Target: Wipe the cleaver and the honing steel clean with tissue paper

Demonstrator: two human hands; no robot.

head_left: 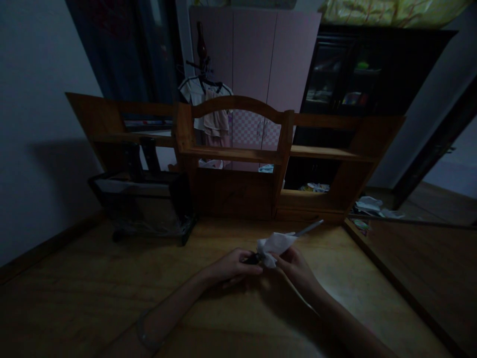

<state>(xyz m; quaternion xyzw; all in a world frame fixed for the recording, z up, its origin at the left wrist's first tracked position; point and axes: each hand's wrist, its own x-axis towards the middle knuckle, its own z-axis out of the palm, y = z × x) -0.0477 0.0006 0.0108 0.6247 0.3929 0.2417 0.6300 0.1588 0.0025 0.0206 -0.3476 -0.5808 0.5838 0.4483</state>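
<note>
My left hand [238, 267] is closed around the black handle of what looks like a slim knife [309, 228]. Its narrow grey end points up and to the right. A crumpled white tissue [278, 243] is wrapped around the middle of the knife and hides that part. The fingers of my right hand [297, 266] pinch the tissue from the right side. Both hands are just above the wooden tabletop [223, 328]. To the left stands a black knife holder [149, 209], with two black handles [141, 159] sticking up from it.
Along the back of the table runs a wooden shelf unit [234, 155]. A white wall [37, 149] borders the left side. Behind are a clothes rack with shirts [204, 94], a pink wardrobe [253, 54] and a dark cabinet [346, 74]. The room is dim.
</note>
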